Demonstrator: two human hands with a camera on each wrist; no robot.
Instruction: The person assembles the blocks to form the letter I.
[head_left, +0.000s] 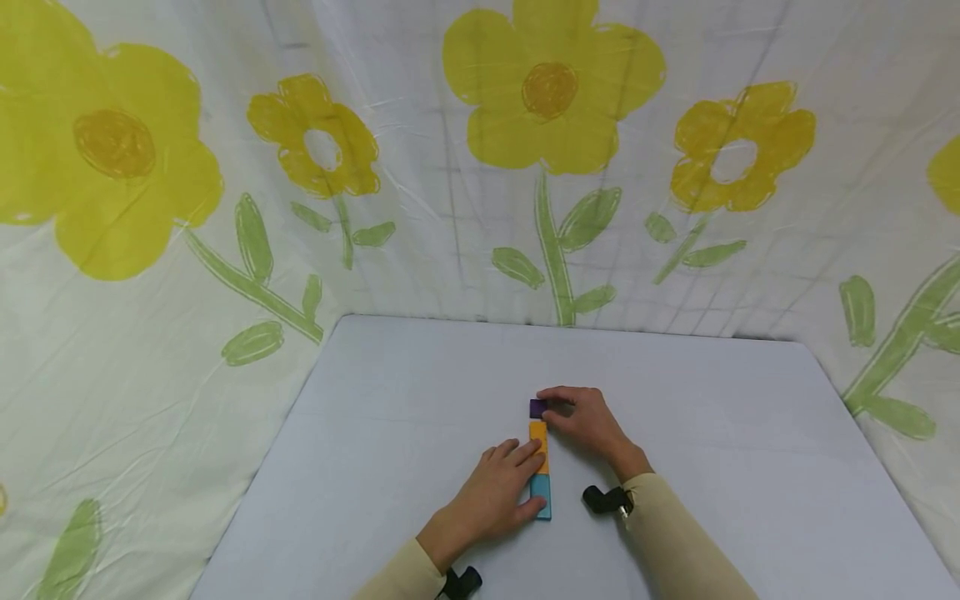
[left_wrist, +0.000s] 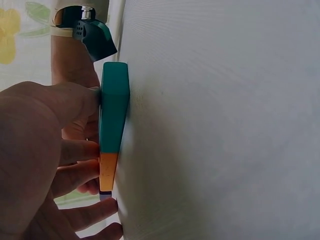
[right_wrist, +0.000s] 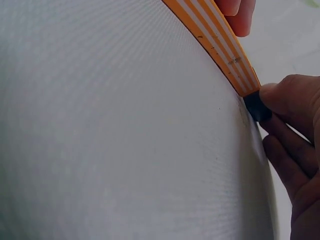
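A teal block [head_left: 541,497], an orange block [head_left: 537,431] and a small dark purple block [head_left: 537,408] lie in one straight row on the white table. My left hand [head_left: 491,492] rests over the row, its fingertips on the orange block and its thumb on the teal one. At the far end, my right hand [head_left: 591,419] pinches the purple block between thumb and fingers. White stripes run along the side of the orange block [right_wrist: 220,47] in the right wrist view. Teal and orange meet end to end in the left wrist view, with the teal block [left_wrist: 114,107] nearer.
The white table [head_left: 420,375] spreads around the blocks on all sides. Behind it and to both sides hangs a pale curtain [head_left: 405,250] with yellow flowers. A black wrist camera [head_left: 606,500] sits at the right wrist, another camera [head_left: 461,582] at the left.
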